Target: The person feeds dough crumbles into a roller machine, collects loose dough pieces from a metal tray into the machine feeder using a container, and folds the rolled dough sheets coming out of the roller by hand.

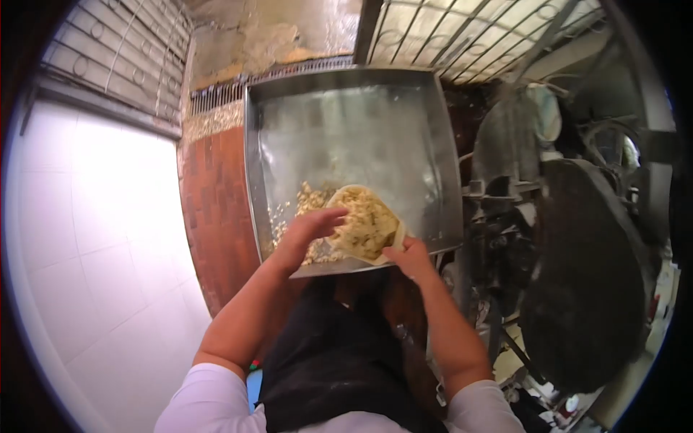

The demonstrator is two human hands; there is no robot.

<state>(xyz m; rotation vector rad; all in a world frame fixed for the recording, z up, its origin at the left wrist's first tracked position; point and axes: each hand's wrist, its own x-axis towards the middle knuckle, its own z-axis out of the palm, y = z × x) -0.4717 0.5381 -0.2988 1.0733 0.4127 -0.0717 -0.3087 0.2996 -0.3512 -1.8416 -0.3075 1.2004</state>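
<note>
My right hand [410,258] grips the rim, near the lower right corner, of a cream-coloured container [400,232]. Pale yellowish, crumbly pieces [367,222] fill it; I cannot make out what they are. The container is held tilted over the near edge of a large, shallow metal tray [346,130]. My left hand [304,234] is open at the container's left side, its fingers stretched towards the contents. Whether its fingertips touch the pieces is unclear. Loose pale pieces [309,198] lie scattered on the tray floor around and beyond my left hand.
A white tiled surface [108,216] runs along the left, beside reddish floor tiles [209,195]. Barred metal gates [123,58] stand at the far left and far right. Dark motorcycle-like machinery with a long black seat [585,281] crowds the right side, close to the tray.
</note>
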